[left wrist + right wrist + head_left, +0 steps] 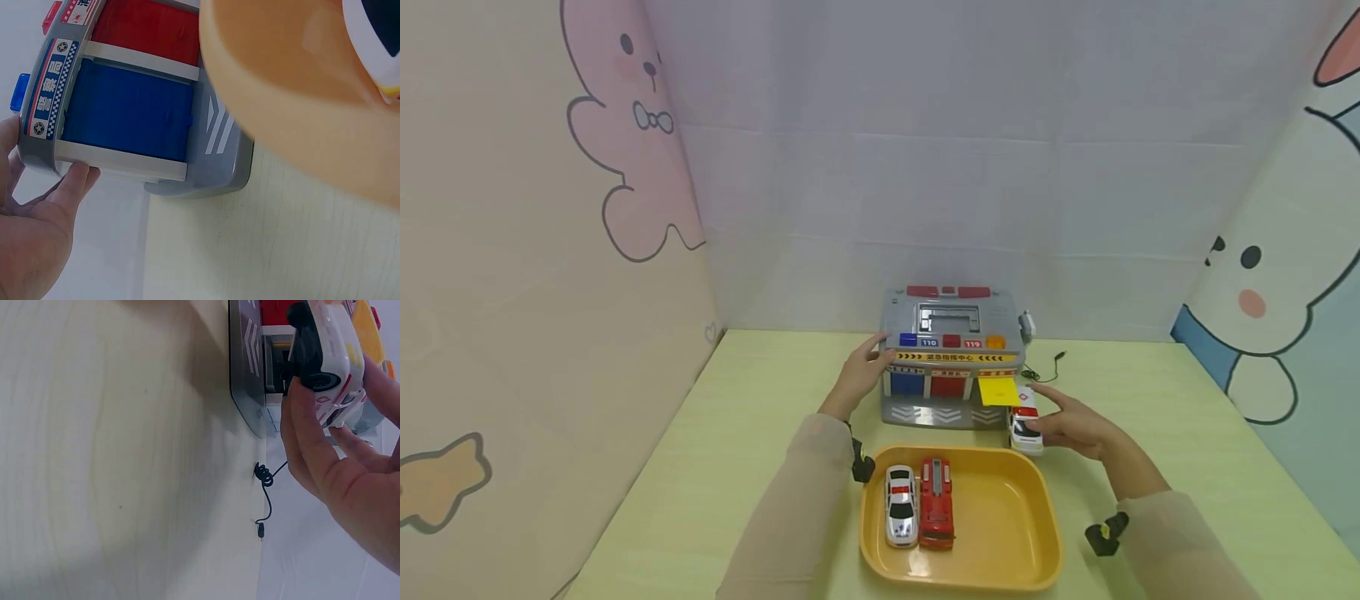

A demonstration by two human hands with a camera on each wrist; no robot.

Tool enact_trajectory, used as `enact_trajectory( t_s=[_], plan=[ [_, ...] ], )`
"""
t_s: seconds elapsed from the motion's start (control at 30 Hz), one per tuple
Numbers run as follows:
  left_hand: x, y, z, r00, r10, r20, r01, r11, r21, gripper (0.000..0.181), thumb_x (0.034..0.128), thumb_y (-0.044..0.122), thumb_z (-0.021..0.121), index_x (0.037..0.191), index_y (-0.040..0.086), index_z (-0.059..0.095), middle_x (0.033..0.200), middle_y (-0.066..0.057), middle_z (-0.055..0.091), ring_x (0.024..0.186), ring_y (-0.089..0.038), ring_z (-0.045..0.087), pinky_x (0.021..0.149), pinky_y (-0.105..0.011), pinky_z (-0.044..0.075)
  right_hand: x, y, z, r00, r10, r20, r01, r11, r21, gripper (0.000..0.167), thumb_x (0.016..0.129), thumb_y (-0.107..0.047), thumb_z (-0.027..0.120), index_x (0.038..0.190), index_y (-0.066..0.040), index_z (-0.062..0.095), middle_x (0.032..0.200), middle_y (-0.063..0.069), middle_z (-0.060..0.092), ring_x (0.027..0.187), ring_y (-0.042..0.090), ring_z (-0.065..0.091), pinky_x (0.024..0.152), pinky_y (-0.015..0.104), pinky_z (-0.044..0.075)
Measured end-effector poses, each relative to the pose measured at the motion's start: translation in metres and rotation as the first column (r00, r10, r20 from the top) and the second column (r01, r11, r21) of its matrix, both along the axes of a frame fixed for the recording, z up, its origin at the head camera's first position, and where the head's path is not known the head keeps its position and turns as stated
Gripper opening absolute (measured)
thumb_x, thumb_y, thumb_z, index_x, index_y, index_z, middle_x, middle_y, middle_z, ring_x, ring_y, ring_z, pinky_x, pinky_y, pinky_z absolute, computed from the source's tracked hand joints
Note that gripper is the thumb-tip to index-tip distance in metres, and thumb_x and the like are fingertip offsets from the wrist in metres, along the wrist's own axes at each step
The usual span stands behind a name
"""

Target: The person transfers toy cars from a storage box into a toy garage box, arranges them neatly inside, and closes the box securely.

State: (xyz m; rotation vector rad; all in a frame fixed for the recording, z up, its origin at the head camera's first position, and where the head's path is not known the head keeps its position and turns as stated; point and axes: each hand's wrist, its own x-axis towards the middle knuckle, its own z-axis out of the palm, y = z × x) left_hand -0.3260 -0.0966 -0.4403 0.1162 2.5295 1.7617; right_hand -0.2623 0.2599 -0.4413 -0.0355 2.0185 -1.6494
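A grey toy station (951, 320) has blue and red doors shut and a yellow door (998, 392) raised at its right bay. The left hand (856, 377) holds the station's left edge; in the left wrist view that hand (44, 219) has its fingers at the side by the blue door (128, 109). The right hand (1078, 425) grips a white toy ambulance (1024, 427) in front of the yellow door. In the right wrist view, fingers and thumb of the right hand (350, 462) are round the ambulance (337, 350), which is lifted off the table beside the open bay.
A yellow tray (1000, 579) in front of the station holds a white police car (901, 507) and a red fire truck (936, 504). A thin black cable (1047, 372) lies behind the right hand. The table (737, 392) meets curtained walls at its back.
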Motion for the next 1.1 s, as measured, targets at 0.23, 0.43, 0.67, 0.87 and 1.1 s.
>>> enact_trajectory(
  t_s=[0.23,0.43,0.67,0.87,1.1],
  plan=[
    [0.000,0.001,0.001,1.000,0.010,0.002,-0.010,1.000,-0.006,0.052,0.1000,0.035,0.057,0.148,0.022,0.044,0.144,-0.019,0.046,0.129,-0.037,0.045,0.100,-0.054,0.042,-0.003,-0.006,-0.007,1.000,0.013,-0.001,-0.013,1.000,-0.009,0.089,0.094,-0.007,0.065,0.154,-0.001,0.001,0.127,0.031,0.051,0.102,0.028,0.062,0.092,0.046,0.050],
    [0.000,0.001,0.001,1.000,0.010,0.003,-0.010,1.000,-0.004,0.051,0.1004,0.034,0.056,0.148,0.021,0.044,0.144,-0.019,0.046,0.128,-0.037,0.046,0.099,-0.053,0.042,-0.007,-0.008,-0.016,0.998,0.058,-0.025,-0.059,0.997,-0.043,0.093,0.093,-0.011,0.068,0.154,0.000,-0.002,0.121,0.027,0.057,0.100,0.025,0.064,0.090,0.043,0.052],
    [-0.001,0.001,-0.001,1.000,0.009,-0.003,-0.009,1.000,-0.003,0.051,0.1004,0.034,0.056,0.148,0.022,0.044,0.144,-0.019,0.046,0.128,-0.037,0.046,0.099,-0.054,0.042,-0.009,-0.014,-0.025,0.998,0.050,-0.043,-0.054,0.993,-0.107,0.090,0.093,-0.002,0.065,0.154,0.000,-0.002,0.115,0.025,0.061,0.098,0.027,0.065,0.087,0.043,0.053],
    [-0.001,0.001,-0.003,1.000,0.006,-0.012,-0.006,1.000,-0.014,0.051,0.1008,0.035,0.055,0.148,0.022,0.043,0.144,-0.018,0.046,0.129,-0.036,0.046,0.099,-0.054,0.042,-0.009,-0.020,-0.025,0.998,0.033,-0.058,-0.038,0.995,-0.094,0.089,0.094,-0.001,0.062,0.153,0.002,-0.004,0.120,0.028,0.057,0.100,0.028,0.064,0.088,0.044,0.052],
    [-0.001,0.001,-0.003,1.000,0.013,-0.008,-0.013,1.000,-0.016,0.051,0.1004,0.035,0.056,0.148,0.023,0.044,0.145,-0.016,0.045,0.130,-0.036,0.045,0.099,-0.053,0.042,-0.010,-0.027,-0.028,0.997,-0.019,-0.069,0.015,0.998,-0.068,0.087,0.092,0.000,0.065,0.154,0.002,0.004,0.122,0.031,0.055,0.101,0.030,0.063,0.087,0.044,0.053]
  ],
)
